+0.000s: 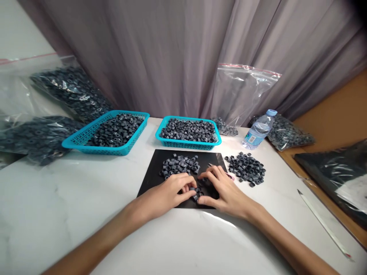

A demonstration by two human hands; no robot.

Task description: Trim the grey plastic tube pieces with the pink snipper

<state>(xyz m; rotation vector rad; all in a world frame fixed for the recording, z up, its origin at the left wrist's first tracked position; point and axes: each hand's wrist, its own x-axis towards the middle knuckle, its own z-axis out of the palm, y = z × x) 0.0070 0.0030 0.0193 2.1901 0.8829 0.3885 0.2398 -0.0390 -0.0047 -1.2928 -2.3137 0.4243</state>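
Both my hands rest on a black mat [149, 183] on the white table. My left hand [172, 189] has its fingers curled down onto a few small dark grey rings [195, 192] between the hands. My right hand [222, 187] faces it, fingers bent over the same rings, with a thin tool [210, 165] showing past its fingers. A pile of grey rings [180, 165] lies on the mat just beyond my hands. Another heap of rings [246, 168] sits on the table to the right of the mat.
Two turquoise baskets [77, 142] [160, 135] full of rings stand behind the mat. A water bottle [259, 130] lies at the right. Plastic bags of rings [71, 89] sit left and back right. A long thin strip [323, 224] lies near the right edge.
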